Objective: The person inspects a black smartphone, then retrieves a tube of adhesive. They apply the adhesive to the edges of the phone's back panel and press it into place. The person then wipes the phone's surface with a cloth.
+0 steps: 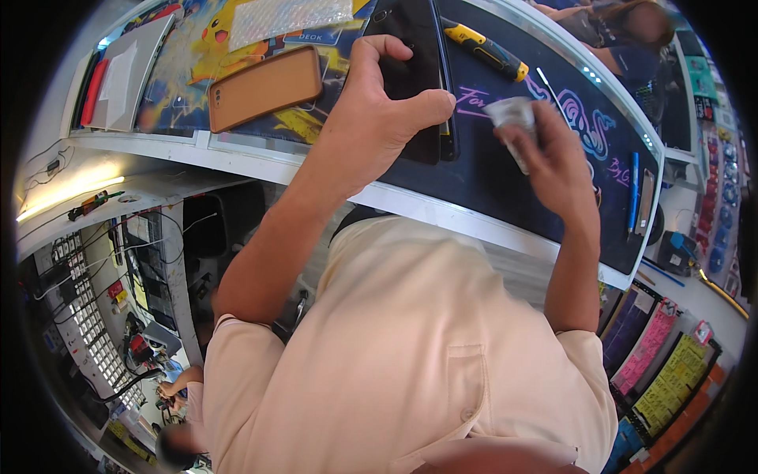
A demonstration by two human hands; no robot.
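Observation:
My left hand (387,107) grips a black smartphone (414,59) at the table's near side, its thumb lying across the phone's right edge and its fingers bent over the back. A camera cluster shows near the phone's upper left corner. Along the right side runs a second dark edge; whether it is a separate part I cannot tell. To the right, my right hand (553,162) is closed on a small whitish-grey piece (513,118), perhaps a wipe or cloth, blurred by motion. That piece is held apart from the phone, above the dark mat (505,186).
A brown phone case (266,88) and bubble wrap (288,20) lie left of the phone. Beyond it is a yellow-and-black screwdriver (485,49); a white swab-like stick (549,83) and a blue pen (634,192) lie rightward. Another person (632,39) is across the table.

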